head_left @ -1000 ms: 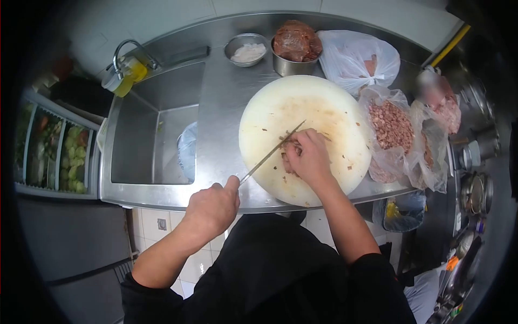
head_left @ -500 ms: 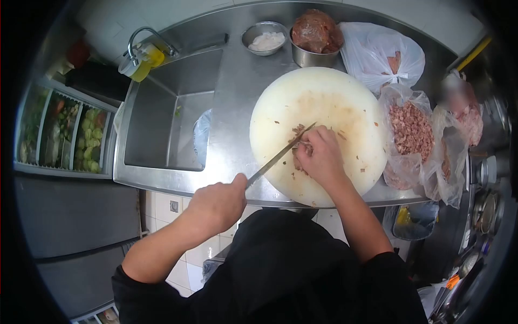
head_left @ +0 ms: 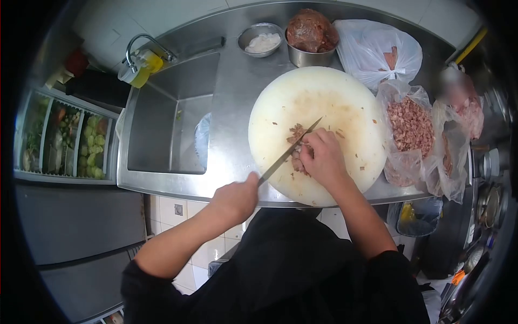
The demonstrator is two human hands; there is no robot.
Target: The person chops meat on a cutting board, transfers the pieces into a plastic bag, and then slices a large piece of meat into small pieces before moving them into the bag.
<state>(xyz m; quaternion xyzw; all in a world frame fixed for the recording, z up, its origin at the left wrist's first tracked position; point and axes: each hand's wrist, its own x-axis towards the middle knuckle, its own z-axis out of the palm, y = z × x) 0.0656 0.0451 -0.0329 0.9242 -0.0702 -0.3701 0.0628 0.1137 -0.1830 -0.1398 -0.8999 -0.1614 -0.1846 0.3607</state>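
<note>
A long kitchen knife (head_left: 287, 154) is gripped by its handle in my left hand (head_left: 236, 201), the blade slanting up and right across the cutting board. Curled fingers of my right hand (head_left: 325, 160) press on a piece of meat (head_left: 298, 163) close beside the blade; the fingertips partly hide it. On the far side of the blade lies a small heap of cut meat (head_left: 296, 131). Beneath it all is the round white cutting board (head_left: 275, 102), stained brown in the middle and dotted with scraps.
Right of the board sit a bag of diced meat (head_left: 410, 125) and a tied white bag (head_left: 372, 46). Behind it stand a metal pot of dark meat (head_left: 313, 55) and a metal bowl (head_left: 260, 40) with something white. At left are a sink (head_left: 162, 135) and vegetable trays (head_left: 65, 135).
My left hand and the knife have shifted forward and to the right, so more blade lies over the board. My right hand stays on the meat, hardly moved.
</note>
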